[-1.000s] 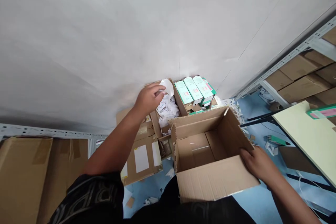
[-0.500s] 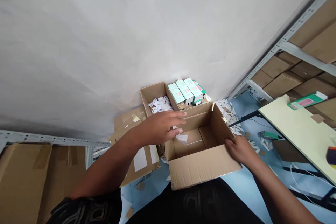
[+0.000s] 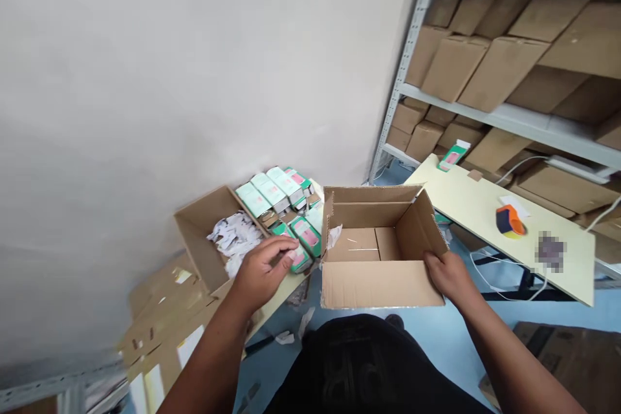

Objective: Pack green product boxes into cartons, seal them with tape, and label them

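Note:
An open, empty cardboard box (image 3: 378, 281) rests in front of me at knee height. My right hand (image 3: 449, 275) grips its right front corner. My left hand (image 3: 264, 266) hovers left of the box, fingers loosely curled, over the edge of a second open carton (image 3: 196, 239). That carton holds crumpled white paper scraps (image 3: 233, 238) and several green-and-white product boxes (image 3: 272, 191). The fingertips are close to one green box (image 3: 303, 242); I see nothing held in the hand.
A pale yellow tabletop (image 3: 485, 213) at right carries an orange tape roll (image 3: 508, 221) and a green product box (image 3: 452, 156). Metal shelving (image 3: 485, 113) stacked with cardboard cartons fills the right. Flattened cartons (image 3: 160, 330) lie at lower left. A white wall stands behind.
My left hand dropped a paper scrap in the far carton, swept over the empty box, and now sits left of it. My view swung right, bringing in the shelving and table.

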### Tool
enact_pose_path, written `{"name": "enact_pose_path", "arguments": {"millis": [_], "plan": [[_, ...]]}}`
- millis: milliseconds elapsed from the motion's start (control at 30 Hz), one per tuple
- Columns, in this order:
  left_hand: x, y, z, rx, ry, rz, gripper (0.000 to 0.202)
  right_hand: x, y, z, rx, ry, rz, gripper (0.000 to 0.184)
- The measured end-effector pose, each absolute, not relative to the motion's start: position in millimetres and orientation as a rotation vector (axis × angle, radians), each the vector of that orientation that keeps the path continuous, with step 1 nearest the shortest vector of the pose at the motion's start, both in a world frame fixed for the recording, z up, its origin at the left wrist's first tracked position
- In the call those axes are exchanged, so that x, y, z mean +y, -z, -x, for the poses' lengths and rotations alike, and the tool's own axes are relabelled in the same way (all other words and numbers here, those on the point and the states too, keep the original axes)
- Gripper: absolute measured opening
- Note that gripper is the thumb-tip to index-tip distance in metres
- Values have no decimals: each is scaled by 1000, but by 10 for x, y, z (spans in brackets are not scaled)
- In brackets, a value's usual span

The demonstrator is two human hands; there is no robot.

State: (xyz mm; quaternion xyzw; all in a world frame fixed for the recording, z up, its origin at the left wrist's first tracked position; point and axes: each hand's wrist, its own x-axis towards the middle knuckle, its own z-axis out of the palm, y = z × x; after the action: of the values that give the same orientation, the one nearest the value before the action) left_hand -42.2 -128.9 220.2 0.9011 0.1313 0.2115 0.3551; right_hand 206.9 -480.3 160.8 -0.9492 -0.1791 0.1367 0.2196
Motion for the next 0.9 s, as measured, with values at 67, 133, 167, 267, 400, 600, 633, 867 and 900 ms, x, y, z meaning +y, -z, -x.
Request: {"name": "enact_pose_path", "arguments": {"millis": [67, 133, 167, 267, 400, 600, 633, 867, 900], "plan": [[-1608, -2108, 117, 298, -458, -2371, 24, -5149, -1472, -2368, -424, -379, 2662, 44], [-1920, -2012, -210, 271, -370, -2401, 25, -5504, -1330, -2696, -343, -386, 2706, 48], [-2067, -1964, -381, 260, -323, -2411, 26, -5679, -1261, -2864, -302, -390, 2725, 49], [-2462, -1833, -910, 238, -182, -2425, 28, -6169, -1079, -3358, -189, -400, 2756, 51], [-2866, -1729, -1589, 193, -23, -2424, 30, -6659, -910, -3954, -57, -406, 2756, 52], [-3106, -1648, -2477, 92, 59, -2433, 30, -6906, -683, -4696, 220, -426, 2663, 52], [-3101, -1636, -2632, 74, 61, -2436, 30, -6898, -638, -4805, 249, -418, 2650, 52], [-2869, -1533, -4026, -48, 28, -2456, 30, -6736, -375, -5572, 374, -349, 2571, 51], [-2825, -1517, -4263, -64, 17, -2445, 29, -6708, -351, -5676, 385, -349, 2567, 50]]}}
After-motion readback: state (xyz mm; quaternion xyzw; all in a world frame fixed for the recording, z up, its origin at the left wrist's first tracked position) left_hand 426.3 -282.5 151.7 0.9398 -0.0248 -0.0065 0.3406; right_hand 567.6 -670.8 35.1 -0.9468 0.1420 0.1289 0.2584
